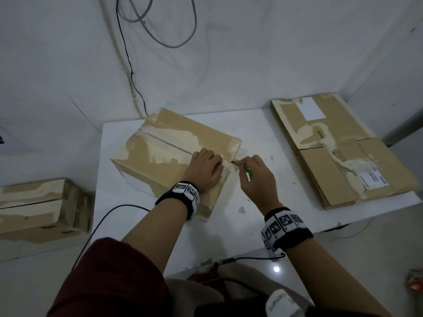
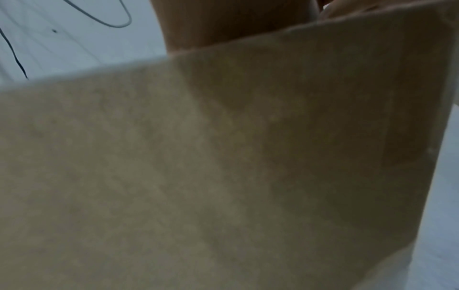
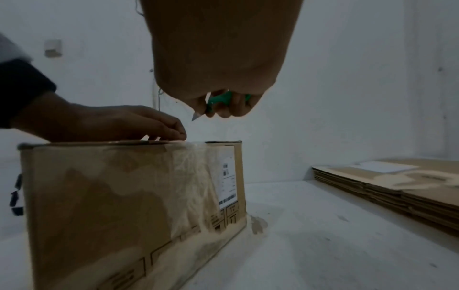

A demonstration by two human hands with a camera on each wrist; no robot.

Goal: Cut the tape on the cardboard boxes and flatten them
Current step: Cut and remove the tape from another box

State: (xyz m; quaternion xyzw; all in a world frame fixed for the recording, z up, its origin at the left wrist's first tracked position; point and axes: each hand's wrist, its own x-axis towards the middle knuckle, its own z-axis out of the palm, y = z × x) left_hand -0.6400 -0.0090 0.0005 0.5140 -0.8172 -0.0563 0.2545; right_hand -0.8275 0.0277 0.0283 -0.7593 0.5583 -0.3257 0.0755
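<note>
step: cutting top seam tape | sealed cardboard box (image 1: 174, 154) on white table (image 1: 263, 133) | my left hand (image 1: 206, 170) flat, pressing lid | right hand (image 1: 256, 177) curled round green utility knife (image 3: 218, 102), blade just off edge | next, I judge: lower blade into seam, draw along

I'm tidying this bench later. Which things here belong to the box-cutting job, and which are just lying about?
In the job:
sealed box, left hand resting on it
green cutter, gripped by right hand
flattened boxes
box on the floor

Lying about:
wall cables
cardboard scraps
</note>
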